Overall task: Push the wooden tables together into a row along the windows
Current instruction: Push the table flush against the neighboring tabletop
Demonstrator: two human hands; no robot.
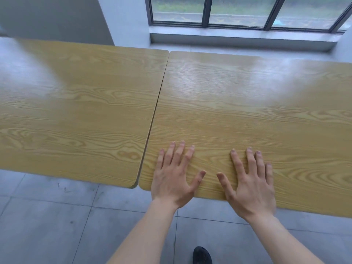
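Both hands are down flat on the wood: the left hand sits near the corner of the right-hand table, fingers spread, and the right hand lies just beside it, palm down, thumbs angled toward each other. Nothing is gripped here; the palms press on the top close to its near edge, wrists hanging off over the grey tiled floor.

And look at the join! The left-hand table meets its neighbour along a thin dark seam running away toward the window. At the far end the two tops look to be touching; at the near end the rounded corners leave a small notch, and the left table's front edge sits a touch further back than the right one's, so the fronts are not quite flush. Wide-angle bending makes it hard to say how much of that offset is real.

By the look of it, this pair is as good as joined, lined up under the sill with a strip of floor between table and wall. What may remain is a small nudge to square the near edges, and any further tables lie out of view, so whether the row is complete cannot be judged. A dark shoe shows below, planted between the forearms.
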